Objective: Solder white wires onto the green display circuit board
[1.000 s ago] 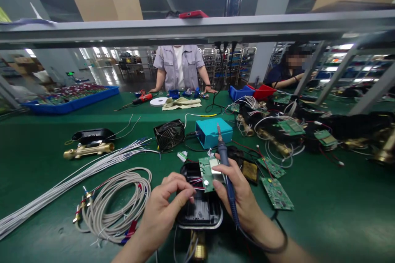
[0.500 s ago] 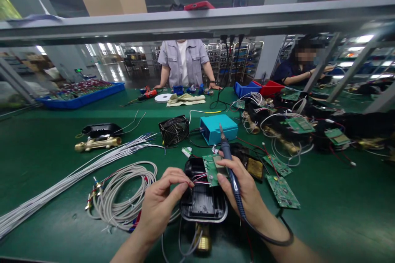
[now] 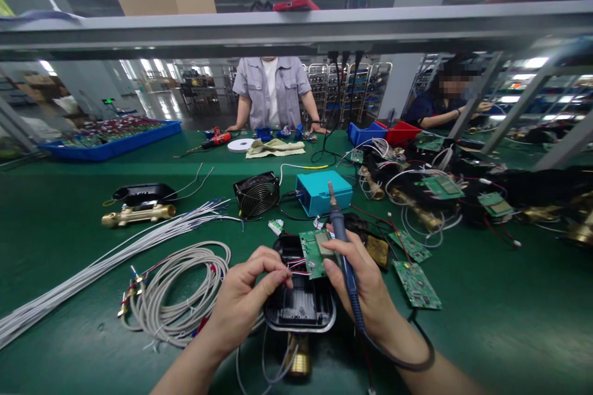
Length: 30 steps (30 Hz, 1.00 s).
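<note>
My right hand (image 3: 365, 281) is closed round a soldering iron (image 3: 345, 253), its tip pointing up and away from me. The thumb and fingers of that hand also grip a green circuit board (image 3: 311, 252) with a grey display. Between thumb and fingertips, my left hand (image 3: 248, 290) pinches a thin wire close to the board's left edge; its end is hidden by the fingers. Several thin wires (image 3: 298, 266) run to the board there. Beneath both hands lies an open black housing (image 3: 300, 323), with a brass fitting (image 3: 300, 363) at its near end.
A teal soldering station (image 3: 324, 192) and a black fan (image 3: 257, 195) stand beyond the housing. Coiled grey cable (image 3: 173, 296) and a white wire bundle (image 3: 115, 254) lie left. Loose circuit boards (image 3: 417, 284) and wired brass assemblies are on the right. A person (image 3: 273, 92) stands opposite.
The whole view has shifted slightly, so the bench items sit a little further left. Both hands keep their holds, with only slight movement of the left fingers at the wires.
</note>
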Tool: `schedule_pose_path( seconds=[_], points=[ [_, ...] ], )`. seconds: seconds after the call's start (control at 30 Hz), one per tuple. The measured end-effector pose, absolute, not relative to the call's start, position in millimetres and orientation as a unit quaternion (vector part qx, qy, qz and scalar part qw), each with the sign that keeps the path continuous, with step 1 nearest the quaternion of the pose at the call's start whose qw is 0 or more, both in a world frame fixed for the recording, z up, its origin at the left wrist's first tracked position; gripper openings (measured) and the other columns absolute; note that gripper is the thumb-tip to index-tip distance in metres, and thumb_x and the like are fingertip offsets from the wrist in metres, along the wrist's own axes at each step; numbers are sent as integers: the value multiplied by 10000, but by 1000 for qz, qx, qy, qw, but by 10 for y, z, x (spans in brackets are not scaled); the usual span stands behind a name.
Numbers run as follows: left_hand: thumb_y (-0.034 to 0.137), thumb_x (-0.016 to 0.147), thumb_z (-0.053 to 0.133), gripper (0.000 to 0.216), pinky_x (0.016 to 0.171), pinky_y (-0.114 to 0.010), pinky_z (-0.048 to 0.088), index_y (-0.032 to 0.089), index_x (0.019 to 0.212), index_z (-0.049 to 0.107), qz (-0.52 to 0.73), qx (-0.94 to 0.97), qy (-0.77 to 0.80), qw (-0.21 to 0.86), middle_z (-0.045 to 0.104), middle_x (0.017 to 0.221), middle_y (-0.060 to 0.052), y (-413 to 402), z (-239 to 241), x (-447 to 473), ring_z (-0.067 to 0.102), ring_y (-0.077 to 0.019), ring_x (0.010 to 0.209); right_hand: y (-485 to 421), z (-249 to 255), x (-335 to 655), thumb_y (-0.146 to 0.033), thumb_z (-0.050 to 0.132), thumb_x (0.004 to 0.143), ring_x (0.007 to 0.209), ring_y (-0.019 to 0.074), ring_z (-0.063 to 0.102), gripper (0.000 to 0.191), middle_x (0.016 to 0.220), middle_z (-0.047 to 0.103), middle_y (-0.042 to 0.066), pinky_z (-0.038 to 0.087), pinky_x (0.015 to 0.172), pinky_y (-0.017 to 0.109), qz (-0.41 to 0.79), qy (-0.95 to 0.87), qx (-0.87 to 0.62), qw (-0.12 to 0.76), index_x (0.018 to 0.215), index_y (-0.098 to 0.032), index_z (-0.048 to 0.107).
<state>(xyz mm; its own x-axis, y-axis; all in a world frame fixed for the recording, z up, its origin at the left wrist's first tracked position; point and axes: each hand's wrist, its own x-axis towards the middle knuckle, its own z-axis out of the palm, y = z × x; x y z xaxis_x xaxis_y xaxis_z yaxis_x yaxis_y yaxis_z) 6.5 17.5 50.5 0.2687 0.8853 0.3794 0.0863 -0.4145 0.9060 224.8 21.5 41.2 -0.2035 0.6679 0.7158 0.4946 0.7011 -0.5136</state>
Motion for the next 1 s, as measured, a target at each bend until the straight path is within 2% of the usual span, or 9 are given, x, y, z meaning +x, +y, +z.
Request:
schedule_pose_path(
  seconds=[0.13, 0.3, 0.53, 0.63, 0.73, 0.87, 0.93, 1.0],
  points=[
    [236, 913, 596, 174, 742, -248, 416, 224, 773, 700, 425, 738, 384, 357, 618, 800, 2, 130, 622, 109, 566, -145, 814, 140, 473, 2235, -179, 554, 948, 1178, 224, 560, 212, 1264, 516, 107, 500, 964, 376, 67, -797, -333, 499, 1147, -251, 566],
    [195, 928, 560, 171, 771, -287, 399, 245, 825, 687, 388, 795, 375, 277, 639, 808, 12, 89, 671, 164, 552, -162, 847, 88, 545, 2203, -176, 571, 938, 1120, 252, 563, 57, 1162, 506, 96, 509, 913, 429, 28, -824, -311, 472, 960, -228, 567],
    [159, 882, 633, 185, 843, -293, 421, 301, 977, 703, 428, 794, 327, 282, 689, 864, 43, 75, 585, 138, 571, -161, 928, 100, 563, 2183, -191, 537, 955, 1070, 243, 572, 78, 1089, 522, 100, 526, 860, 404, 32, -828, -325, 457, 881, -207, 557],
    [137, 857, 677, 138, 817, -289, 426, 272, 863, 705, 478, 767, 331, 272, 684, 777, 52, 91, 537, 173, 581, -149, 844, 105, 561, 2184, -191, 547, 949, 1089, 248, 584, 77, 1091, 548, 108, 533, 864, 401, 38, -826, -320, 462, 877, -205, 569],
    [136, 853, 685, 129, 799, -301, 427, 244, 784, 700, 499, 742, 350, 279, 683, 747, 40, 120, 531, 229, 581, -151, 795, 113, 555, 2235, -167, 542, 949, 1090, 228, 616, 95, 1148, 591, 111, 543, 880, 377, 53, -807, -318, 496, 998, -217, 606],
    [153, 846, 683, 130, 803, -313, 424, 223, 737, 692, 499, 729, 369, 287, 680, 752, 14, 156, 591, 297, 582, -169, 813, 142, 550, 2363, -168, 522, 961, 1054, 201, 673, 317, 1130, 690, 74, 554, 905, 363, 77, -713, -368, 592, 1265, -252, 558],
    [162, 838, 679, 134, 786, -304, 427, 223, 719, 693, 496, 725, 383, 285, 671, 769, 6, 167, 618, 327, 582, -174, 834, 169, 568, 2429, -217, 511, 974, 934, 201, 723, 259, 1012, 729, 55, 588, 831, 369, 119, -625, -386, 668, 1225, -233, 574],
    [164, 824, 679, 135, 773, -298, 430, 224, 704, 697, 494, 723, 396, 277, 666, 782, 1, 172, 629, 350, 585, -175, 842, 196, 610, 2486, -293, 514, 974, 745, 205, 743, 177, 864, 740, 44, 614, 694, 368, 157, -535, -380, 738, 1084, -197, 615]
  ],
)
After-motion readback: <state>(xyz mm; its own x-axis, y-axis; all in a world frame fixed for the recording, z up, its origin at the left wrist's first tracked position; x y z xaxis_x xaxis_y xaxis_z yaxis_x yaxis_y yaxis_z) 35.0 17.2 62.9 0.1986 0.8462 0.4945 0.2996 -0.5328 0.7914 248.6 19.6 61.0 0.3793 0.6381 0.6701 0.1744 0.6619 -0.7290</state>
